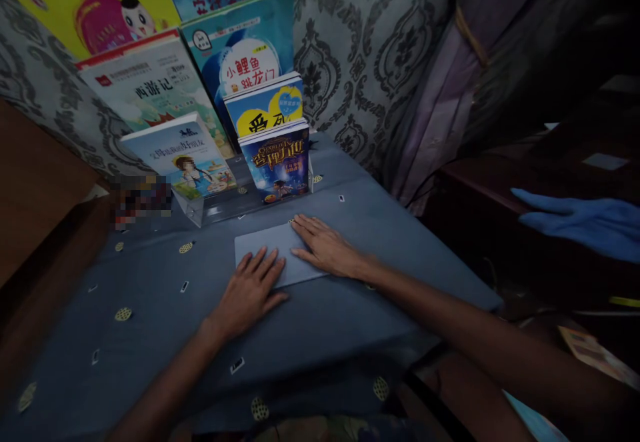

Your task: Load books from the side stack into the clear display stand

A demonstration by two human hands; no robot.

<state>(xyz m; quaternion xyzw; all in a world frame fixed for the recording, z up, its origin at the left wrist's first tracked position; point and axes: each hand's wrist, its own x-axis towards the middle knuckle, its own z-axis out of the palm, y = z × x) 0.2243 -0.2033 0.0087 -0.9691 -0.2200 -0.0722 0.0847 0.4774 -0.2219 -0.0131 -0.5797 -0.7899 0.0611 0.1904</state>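
A plain pale rectangular sheet [270, 239], perhaps folded paper or a thin booklet, lies flat on the cloth-covered table. My left hand [250, 295] rests palm down over its near left corner, fingers spread. Across its right end lies my right hand [325, 247], also palm down, with the fingers stretched out and the thumb apart. Neither hand grips anything. Parts of the sheet's near left corner and right end are hidden beneath the hands.
Behind the sheet, a clear stand [195, 211] holds children's books, including a dark blue one [280, 165]. A blurred item [140, 199] lies left of it. Patterned wallpaper [350, 49] backs the table [165, 322]. A blue glove [585, 222] lies on a dark surface at right.
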